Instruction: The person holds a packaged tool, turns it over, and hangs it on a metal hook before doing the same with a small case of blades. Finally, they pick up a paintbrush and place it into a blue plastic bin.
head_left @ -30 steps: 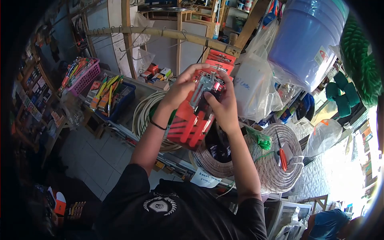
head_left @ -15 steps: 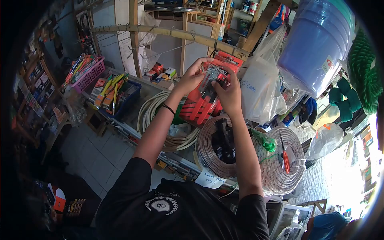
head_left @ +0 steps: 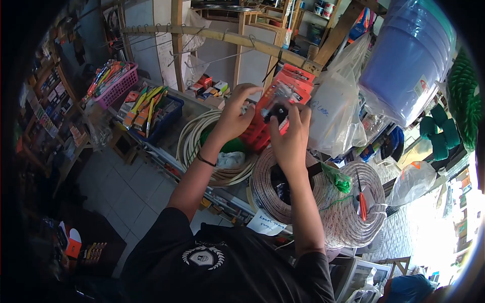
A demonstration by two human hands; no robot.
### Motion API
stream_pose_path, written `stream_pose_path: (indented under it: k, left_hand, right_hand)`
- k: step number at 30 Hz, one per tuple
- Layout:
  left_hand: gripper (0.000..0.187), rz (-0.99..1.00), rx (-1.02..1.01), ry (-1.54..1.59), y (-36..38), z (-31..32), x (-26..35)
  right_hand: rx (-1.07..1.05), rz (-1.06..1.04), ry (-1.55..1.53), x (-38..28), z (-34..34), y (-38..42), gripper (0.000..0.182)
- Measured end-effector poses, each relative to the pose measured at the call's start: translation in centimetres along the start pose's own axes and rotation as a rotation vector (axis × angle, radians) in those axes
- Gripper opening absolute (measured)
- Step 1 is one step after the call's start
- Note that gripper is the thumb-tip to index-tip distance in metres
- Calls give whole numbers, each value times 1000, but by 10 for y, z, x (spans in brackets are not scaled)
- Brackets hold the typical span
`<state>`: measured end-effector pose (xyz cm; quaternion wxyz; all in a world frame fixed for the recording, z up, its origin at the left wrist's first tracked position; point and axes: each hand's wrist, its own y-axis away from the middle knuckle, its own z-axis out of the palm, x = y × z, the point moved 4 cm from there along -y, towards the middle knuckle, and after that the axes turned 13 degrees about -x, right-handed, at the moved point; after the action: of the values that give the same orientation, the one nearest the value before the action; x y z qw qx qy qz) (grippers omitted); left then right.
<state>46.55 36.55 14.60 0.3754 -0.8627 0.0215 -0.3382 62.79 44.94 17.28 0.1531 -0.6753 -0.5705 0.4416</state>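
A bundle of orange carded tool packs [head_left: 265, 118] hangs below a wooden beam [head_left: 212, 35], in front of me at arm's length. My right hand [head_left: 290, 139] pinches the front pack at its black and metal part [head_left: 277, 111], thumb below and fingers above. My left hand [head_left: 233, 117] is at the left side of the bundle with its fingers spread and nothing gripped in it. More orange packs [head_left: 298, 76] hang just behind.
Below the hands lie a white hose coil [head_left: 192, 139], a braided cable coil [head_left: 262, 194] and a white rope coil [head_left: 353, 217] bearing a red-handled tool [head_left: 361, 202]. Plastic bags [head_left: 331, 111] and stacked blue buckets [head_left: 409, 55] hang right. A pink basket [head_left: 113, 86] and blue crate [head_left: 161, 116] stand left.
Both hands moved the orange bundle up and away toward the beam. My left hand has let go and spread its fingers; my right hand keeps its pinch.
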Motion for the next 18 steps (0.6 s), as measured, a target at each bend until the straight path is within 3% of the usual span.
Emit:
stream_pose_path:
  k: [4,6,18]
  left_hand:
    - [40,-20,11,414,27,-5,6]
    - [38,-44,28,495,40,-13,14]
    - [36,-157,185,413,127,-126,17]
  right_hand:
    - [-108,124,-276,-26,13,13,45]
    - [-112,39,-253,-41,20,14,45]
    - [-160,48,-554,-101,121,4,46]
